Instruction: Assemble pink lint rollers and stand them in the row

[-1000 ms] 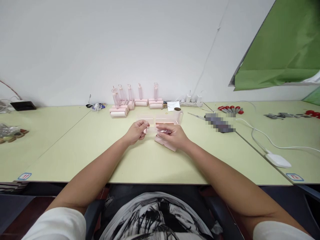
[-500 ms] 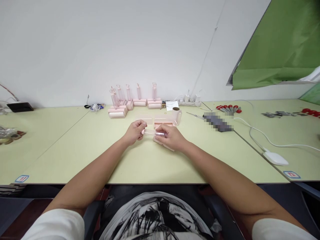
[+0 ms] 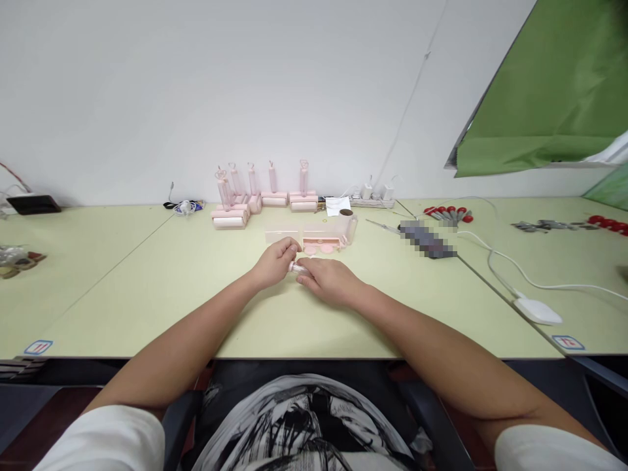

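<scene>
Between my two hands is a clear plastic handle (image 3: pixel 299 269) with a pale pink end, like those on the lint rollers behind. My left hand (image 3: pixel 275 263) pinches its pink end, fingers closed. Over the other end my right hand (image 3: pixel 330 281) is wrapped, hiding most of the tube. Just beyond my hands lies an open pink roller case (image 3: pixel 321 243) with rounded pink parts at its near side. A flat translucent pink cover (image 3: pixel 282 233) lies to its left. Behind it on the right stands a paper-cored roll (image 3: pixel 346 224).
Several pink lint rollers (image 3: pixel 229 218) with upright clear handles line the wall. A white paper (image 3: pixel 338 207) and a power strip (image 3: pixel 375 203) lie right of them. Further right are a pixelated dark object (image 3: pixel 426 240), red-ended tools (image 3: pixel 449 213) and a white corded device (image 3: pixel 538 310).
My left hand has moved slightly right and my right hand has slid over more of the handle, which now tilts down to the right. More of the pink case shows beyond my hands.
</scene>
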Demonstrator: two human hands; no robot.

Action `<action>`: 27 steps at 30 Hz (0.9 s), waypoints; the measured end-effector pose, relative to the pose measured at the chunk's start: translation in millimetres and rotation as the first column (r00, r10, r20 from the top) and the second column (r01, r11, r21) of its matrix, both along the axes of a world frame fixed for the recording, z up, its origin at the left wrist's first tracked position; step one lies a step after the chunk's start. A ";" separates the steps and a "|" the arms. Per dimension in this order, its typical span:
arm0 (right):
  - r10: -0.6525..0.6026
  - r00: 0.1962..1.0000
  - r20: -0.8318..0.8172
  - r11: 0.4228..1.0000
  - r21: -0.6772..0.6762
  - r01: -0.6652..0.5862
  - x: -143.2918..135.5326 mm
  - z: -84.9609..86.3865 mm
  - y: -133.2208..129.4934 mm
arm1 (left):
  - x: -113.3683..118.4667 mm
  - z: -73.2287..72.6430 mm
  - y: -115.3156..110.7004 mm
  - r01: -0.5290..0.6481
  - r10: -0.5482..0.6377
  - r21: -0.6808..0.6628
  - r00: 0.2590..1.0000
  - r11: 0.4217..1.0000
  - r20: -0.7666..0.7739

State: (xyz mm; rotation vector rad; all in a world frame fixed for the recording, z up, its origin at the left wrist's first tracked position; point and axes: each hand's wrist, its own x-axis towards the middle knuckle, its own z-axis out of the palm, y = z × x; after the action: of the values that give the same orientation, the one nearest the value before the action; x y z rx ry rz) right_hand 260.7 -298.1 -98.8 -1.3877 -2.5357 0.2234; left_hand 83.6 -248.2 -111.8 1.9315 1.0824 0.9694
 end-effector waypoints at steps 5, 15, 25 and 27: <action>-0.004 0.999 0.054 1.000 -0.013 0.005 -3.4 -3.1 -1.6 | 0.3 -1.5 2.4 0.006 -0.011 -0.064 0.997 0.998 -0.075; -0.063 0.994 0.084 0.998 0.011 0.062 -9.7 -4.4 -7.0 | 8.0 -2.8 -2.6 -0.155 0.156 0.016 0.984 0.988 -0.083; -0.037 0.999 -0.040 0.999 -0.010 0.037 -7.0 -9.0 -1.9 | 12.3 -9.6 -3.7 -0.211 0.212 0.066 0.977 0.975 -0.011; -0.016 0.991 -0.135 0.999 -0.049 0.010 -4.9 -8.5 0.2 | 11.5 -9.6 -5.0 -0.204 0.206 0.114 0.979 0.972 -0.002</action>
State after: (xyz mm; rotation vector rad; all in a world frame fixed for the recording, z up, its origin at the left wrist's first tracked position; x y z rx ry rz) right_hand 255.9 -297.9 -107.3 -1.3572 -2.4247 0.3655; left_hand 95.1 -253.3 -121.4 1.9458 1.2792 1.1538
